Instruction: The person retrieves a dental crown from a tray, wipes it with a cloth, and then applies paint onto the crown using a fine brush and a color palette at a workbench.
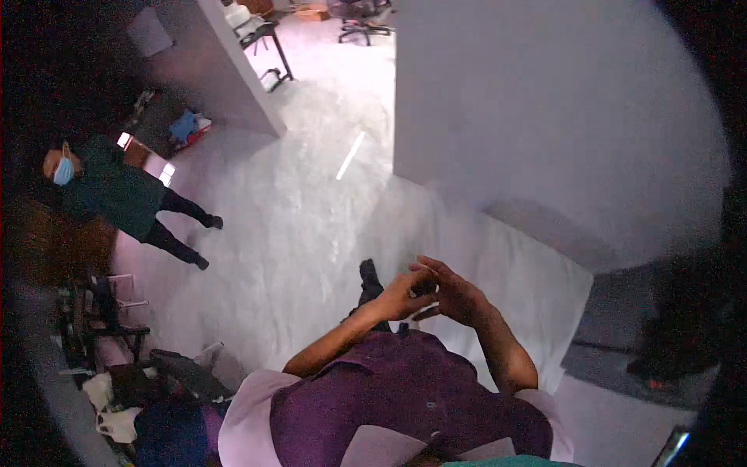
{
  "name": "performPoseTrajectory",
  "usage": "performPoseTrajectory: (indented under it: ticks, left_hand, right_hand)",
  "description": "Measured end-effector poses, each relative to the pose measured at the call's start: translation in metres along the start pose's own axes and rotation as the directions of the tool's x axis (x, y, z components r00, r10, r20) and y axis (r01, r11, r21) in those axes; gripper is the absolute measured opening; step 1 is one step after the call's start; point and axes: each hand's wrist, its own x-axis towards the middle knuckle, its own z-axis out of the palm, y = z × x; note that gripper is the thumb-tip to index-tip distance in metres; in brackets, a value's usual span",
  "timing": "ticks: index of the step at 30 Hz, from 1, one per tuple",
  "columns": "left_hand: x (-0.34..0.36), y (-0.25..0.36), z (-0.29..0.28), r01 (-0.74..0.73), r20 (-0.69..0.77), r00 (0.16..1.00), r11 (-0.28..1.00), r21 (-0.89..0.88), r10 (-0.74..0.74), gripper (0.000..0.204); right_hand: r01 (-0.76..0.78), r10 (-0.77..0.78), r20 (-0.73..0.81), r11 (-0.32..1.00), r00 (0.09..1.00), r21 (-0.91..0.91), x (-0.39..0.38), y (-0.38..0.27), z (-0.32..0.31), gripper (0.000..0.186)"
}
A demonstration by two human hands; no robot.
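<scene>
In front of my waist, my left hand (405,296) and my right hand (461,299) are brought together. The left fingers curl inward around a small dark patch between the hands; whether it is an object or shadow I cannot make out. My right hand reaches over from the other side, its fingers stretched and spread apart near the left fingertips. Below the hands is my purple garment (373,373) with pale sleeves, and a dark shoe (368,272) shows just beyond my left hand.
A person (117,187) in dark clothes and a face mask stands at the left. A grey partition (545,117) rises on the right. Chairs and bags (117,405) crowd the lower left. Through a gap at the back stand a desk (268,39) and a wheeled chair (364,27).
</scene>
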Motion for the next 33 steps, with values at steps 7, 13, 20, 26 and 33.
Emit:
performPoseTrajectory:
  ticks: [7, 13, 20, 26, 33]
  left_hand:
    - [0.161, -0.090, -0.191, 0.033, 0.387, 0.917, 0.988, 0.151, -0.090, 0.042]
    - [0.299, -0.127, -0.307, -0.056, 0.428, 0.903, 0.997, 0.055, 0.028, 0.034]
    - [0.459, -0.187, -0.437, 0.147, 0.260, 0.953, 0.988, 0.044, -0.153, 0.043]
    - [0.576, -0.186, -0.584, 0.226, -0.065, 0.971, 0.973, -0.050, -0.229, 0.022]
    - [0.709, -0.223, -0.713, 0.394, -0.003, 0.909, 0.864, -0.313, -0.416, 0.028]
  right_hand:
    - [0.142, -0.140, -0.022, 0.983, 0.990, 0.118, 0.199, -0.092, -0.033, 0.099]
    - [0.327, -0.363, 0.065, 0.892, 0.929, 0.311, 0.332, -0.191, -0.070, 0.085]
    - [0.249, -0.313, 0.193, 0.922, 0.930, 0.295, 0.522, -0.331, -0.149, 0.083]
    - [0.134, -0.192, 0.341, 0.974, 0.920, 0.185, 0.703, -0.476, -0.164, 0.086]
    - [0.221, -0.271, 0.334, 0.958, 0.903, 0.180, 0.857, -0.570, -0.192, 0.094]
